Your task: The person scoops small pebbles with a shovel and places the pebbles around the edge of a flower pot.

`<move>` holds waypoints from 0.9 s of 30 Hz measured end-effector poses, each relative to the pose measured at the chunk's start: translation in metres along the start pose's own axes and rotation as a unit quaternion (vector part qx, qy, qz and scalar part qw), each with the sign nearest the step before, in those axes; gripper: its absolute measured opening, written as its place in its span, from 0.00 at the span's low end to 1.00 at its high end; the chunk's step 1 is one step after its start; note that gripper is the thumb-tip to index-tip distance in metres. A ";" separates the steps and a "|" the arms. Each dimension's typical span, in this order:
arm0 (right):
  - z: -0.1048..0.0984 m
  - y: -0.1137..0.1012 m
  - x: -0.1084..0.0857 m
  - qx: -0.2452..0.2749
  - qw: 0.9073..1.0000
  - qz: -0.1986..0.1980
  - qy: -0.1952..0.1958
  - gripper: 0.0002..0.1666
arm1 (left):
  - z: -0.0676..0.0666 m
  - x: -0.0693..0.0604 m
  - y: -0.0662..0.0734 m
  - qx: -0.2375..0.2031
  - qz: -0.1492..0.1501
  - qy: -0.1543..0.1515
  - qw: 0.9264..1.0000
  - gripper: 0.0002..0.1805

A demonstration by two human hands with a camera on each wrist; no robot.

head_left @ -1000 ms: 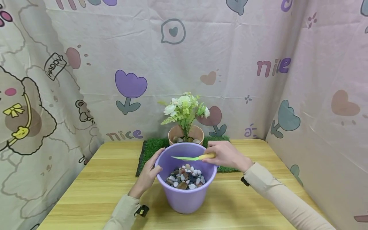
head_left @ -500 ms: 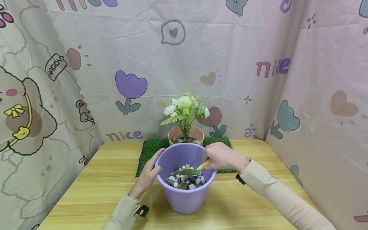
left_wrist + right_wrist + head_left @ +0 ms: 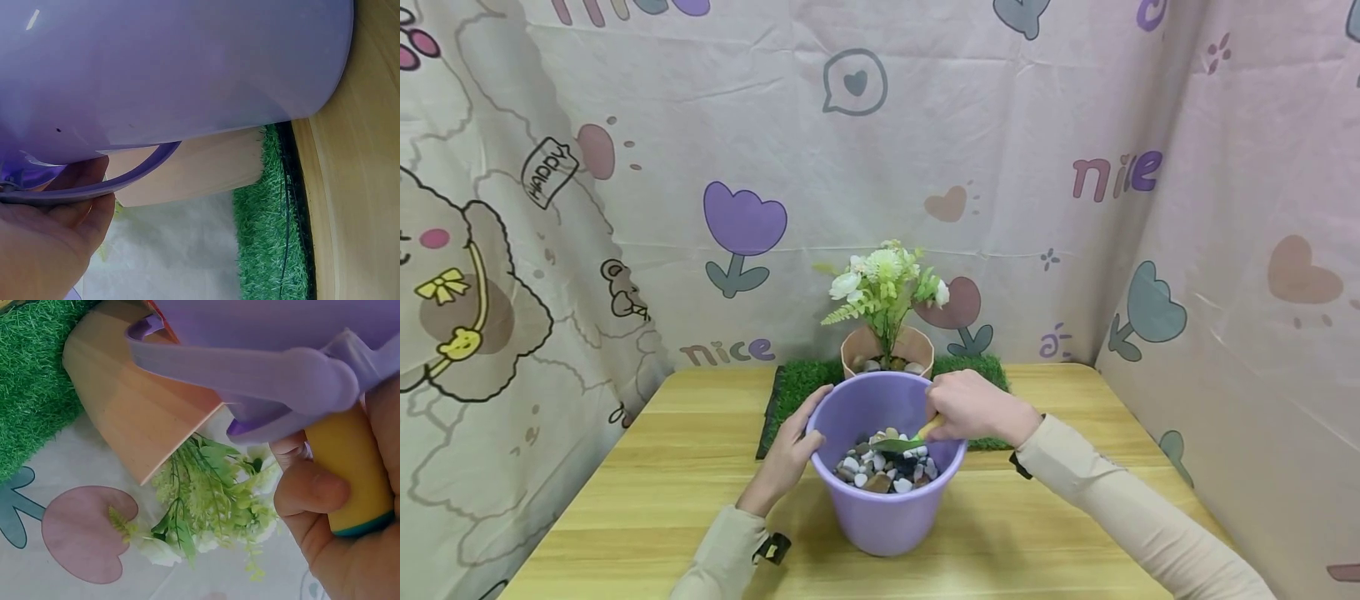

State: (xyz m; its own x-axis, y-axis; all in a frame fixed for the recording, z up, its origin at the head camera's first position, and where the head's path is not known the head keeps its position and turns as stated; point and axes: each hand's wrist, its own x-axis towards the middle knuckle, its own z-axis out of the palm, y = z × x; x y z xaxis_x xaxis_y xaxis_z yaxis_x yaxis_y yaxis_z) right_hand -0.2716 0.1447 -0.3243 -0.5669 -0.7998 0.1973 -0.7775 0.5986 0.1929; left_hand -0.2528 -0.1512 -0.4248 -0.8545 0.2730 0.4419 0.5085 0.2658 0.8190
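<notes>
A purple bucket (image 3: 886,527) stands upright on the wooden table, with mixed pebbles (image 3: 877,483) at its bottom. My left hand (image 3: 784,457) grips the bucket's left rim. In the left wrist view its fingers (image 3: 95,220) curl round the rim and the handle (image 3: 134,175). On the right, my right hand (image 3: 983,407) holds a small trowel (image 3: 897,446) over the bucket's right rim. The trowel's green blade lies at the pebbles inside the bucket; its tip appears partly among them. The yellow trowel handle (image 3: 350,472) sits in my curled fingers in the right wrist view.
Behind the bucket, a peach flowerpot (image 3: 857,346) with white flowers (image 3: 883,279) stands on a green turf mat (image 3: 805,387). Patterned cloth (image 3: 1015,108) hangs at the back and both sides of the wooden table (image 3: 685,467).
My right hand has moved slightly left and the trowel has tipped down from above the bucket's opening to the pebbles. The left hand has kept its grip on the rim.
</notes>
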 end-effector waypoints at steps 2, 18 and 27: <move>0.002 0.000 0.000 -0.007 1.000 -0.001 0.001 0.20 | 0.000 0.000 0.000 -0.001 -0.001 -0.001 1.000 0.39; 0.004 -0.012 -0.006 -0.040 0.997 0.051 0.031 0.21 | 0.000 0.001 0.000 -0.005 0.001 -0.001 1.000 0.40; 0.005 -0.015 -0.008 -0.017 0.996 0.077 0.044 0.17 | 0.000 0.000 -0.001 -0.006 -0.001 -0.002 1.000 0.39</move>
State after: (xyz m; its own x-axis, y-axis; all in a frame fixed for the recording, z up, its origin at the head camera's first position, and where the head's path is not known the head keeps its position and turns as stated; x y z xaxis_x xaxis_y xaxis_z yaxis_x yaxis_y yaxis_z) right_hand -0.2568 0.1421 -0.3338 -0.6515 -0.6925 0.3099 -0.6724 0.7162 0.1869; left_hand -0.2533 -0.1511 -0.4252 -0.8549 0.2759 0.4394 0.5059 0.2554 0.8239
